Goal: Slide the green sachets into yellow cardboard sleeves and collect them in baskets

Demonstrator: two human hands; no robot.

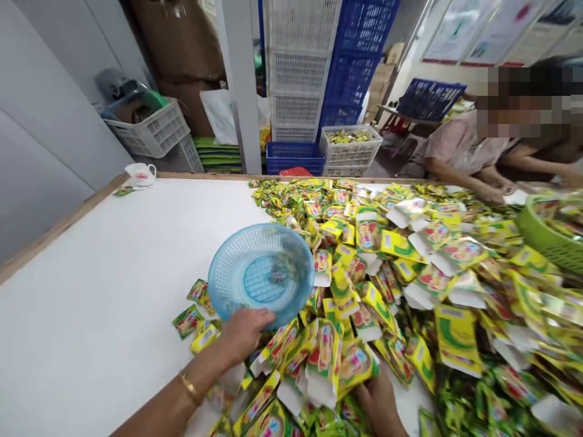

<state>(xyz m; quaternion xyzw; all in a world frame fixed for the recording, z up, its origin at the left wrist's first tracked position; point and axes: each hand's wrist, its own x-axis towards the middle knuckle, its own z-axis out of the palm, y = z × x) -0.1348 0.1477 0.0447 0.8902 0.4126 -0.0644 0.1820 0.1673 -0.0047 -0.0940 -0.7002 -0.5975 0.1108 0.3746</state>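
My left hand (246, 334), below a gold bracelet on the wrist, is closed on the near rim of a light-blue plastic colander (228, 261). The colander is tilted toward me, and a blurred dark patch shows at its right inside. Low in the view, my right hand (379, 394) is among yellow-green cartons, against the underside of one carton (357, 363). Its fingertips are hidden there, so its grip is unclear. Small green sachets (325, 422) lie beneath the cartons in front of me. A few sachets (186, 320) lie left of the colander.
A white table (91, 303) carries a wide heap of cartons (458, 340) and sachets. At right stands a green basket (537, 237), near two people (460, 145) working across the table. A cup (141, 174) sits at the far left corner. Stacked crates (298, 85) stand behind.
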